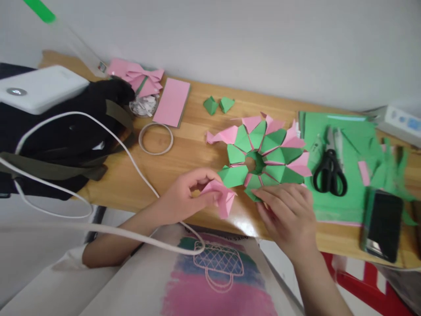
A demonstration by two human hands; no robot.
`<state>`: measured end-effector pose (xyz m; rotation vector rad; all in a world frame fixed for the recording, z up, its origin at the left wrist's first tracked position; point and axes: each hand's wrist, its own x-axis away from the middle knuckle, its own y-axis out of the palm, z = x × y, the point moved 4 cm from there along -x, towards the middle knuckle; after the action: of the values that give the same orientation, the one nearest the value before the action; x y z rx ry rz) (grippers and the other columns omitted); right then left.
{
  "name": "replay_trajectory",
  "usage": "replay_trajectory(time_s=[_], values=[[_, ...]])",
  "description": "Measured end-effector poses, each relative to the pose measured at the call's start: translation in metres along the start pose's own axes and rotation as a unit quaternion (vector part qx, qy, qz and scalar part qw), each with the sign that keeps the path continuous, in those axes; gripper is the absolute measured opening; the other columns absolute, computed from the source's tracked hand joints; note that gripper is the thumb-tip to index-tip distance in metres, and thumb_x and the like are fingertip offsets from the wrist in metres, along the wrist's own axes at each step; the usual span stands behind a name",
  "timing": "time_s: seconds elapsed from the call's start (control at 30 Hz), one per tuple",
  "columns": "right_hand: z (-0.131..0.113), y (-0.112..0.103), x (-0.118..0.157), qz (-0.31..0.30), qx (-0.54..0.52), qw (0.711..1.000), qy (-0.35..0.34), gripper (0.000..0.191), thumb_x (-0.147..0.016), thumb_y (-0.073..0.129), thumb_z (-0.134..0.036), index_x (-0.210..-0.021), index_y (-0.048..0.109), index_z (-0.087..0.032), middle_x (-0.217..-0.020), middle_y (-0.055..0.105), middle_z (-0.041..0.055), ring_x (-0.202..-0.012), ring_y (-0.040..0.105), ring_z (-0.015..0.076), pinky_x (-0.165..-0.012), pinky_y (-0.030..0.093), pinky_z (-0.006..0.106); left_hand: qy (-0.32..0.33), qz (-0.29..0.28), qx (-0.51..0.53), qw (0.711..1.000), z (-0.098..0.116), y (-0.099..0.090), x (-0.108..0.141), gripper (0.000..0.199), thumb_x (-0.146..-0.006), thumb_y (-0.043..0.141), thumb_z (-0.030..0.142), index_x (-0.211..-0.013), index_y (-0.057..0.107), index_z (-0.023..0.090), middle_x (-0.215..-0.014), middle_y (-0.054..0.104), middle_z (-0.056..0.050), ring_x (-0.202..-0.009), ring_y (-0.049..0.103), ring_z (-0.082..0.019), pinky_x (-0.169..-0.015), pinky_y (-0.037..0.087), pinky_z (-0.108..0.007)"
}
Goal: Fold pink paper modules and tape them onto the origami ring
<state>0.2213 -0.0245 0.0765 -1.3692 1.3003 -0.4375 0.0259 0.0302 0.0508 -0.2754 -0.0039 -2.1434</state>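
A ring of folded paper, an origami wreath (274,169) with green inner petals and pink outer tips, lies on the wooden table around a round central hole. My left hand (189,195) pinches a pink folded paper piece (224,199) at the wreath's near left side. Whether that piece is joined to the ring, I cannot tell. With fingers curled, my right hand (291,215) grips the wreath's near edge by a green petal. That hand hides part of the near right rim. Two small green folded pieces (219,105) sit beyond the wreath.
Black-handled scissors (330,173) lie on green paper sheets (332,206) at right, beside a phone (383,224). To the left are a tape roll (155,138), a pink paper stack (172,102) and a black bag (82,145) under a white power bank (42,87). A white cable (131,158) crosses my left arm.
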Motion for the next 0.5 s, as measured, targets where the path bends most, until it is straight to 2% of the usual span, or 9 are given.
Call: replay_trajectory(time_s=[0.13,0.27,0.5], values=[[-0.001,0.000,-0.001,0.003,-0.004,1.000,-0.004,0.011,-0.084,0.060,-0.011,-0.094,0.062,-0.017,-0.083,0.071,0.0029,-0.076,0.060,0.0158,-0.076,0.039,0.034,-0.035,0.001,0.126,0.991,-0.005,0.007,-0.003,0.019,-0.077,0.068,0.022,-0.089,0.055,0.016,-0.081,0.067,-0.002,-0.072,0.065,-0.013,-0.060,0.047,-0.021],[-0.001,0.000,-0.001,0.002,-0.003,1.000,-0.004,0.010,-0.085,0.059,-0.012,-0.093,0.062,-0.018,-0.083,0.071,0.0019,-0.077,0.059,0.0158,-0.076,0.038,0.034,-0.074,-0.039,0.282,0.956,-0.005,0.019,-0.007,0.029,-0.074,0.072,0.020,-0.090,0.049,0.017,-0.080,0.071,-0.003,-0.073,0.072,-0.019,-0.058,0.051,-0.022],[0.000,0.002,-0.001,0.002,-0.006,1.000,-0.008,0.011,-0.085,0.059,-0.012,-0.093,0.061,-0.019,-0.083,0.071,0.0019,-0.076,0.059,0.0160,-0.077,0.039,0.035,-0.124,-0.042,0.359,0.924,-0.003,0.022,-0.008,0.026,-0.078,0.070,0.020,-0.094,0.050,0.018,-0.076,0.072,-0.002,-0.065,0.072,-0.017,-0.048,0.049,-0.017]])
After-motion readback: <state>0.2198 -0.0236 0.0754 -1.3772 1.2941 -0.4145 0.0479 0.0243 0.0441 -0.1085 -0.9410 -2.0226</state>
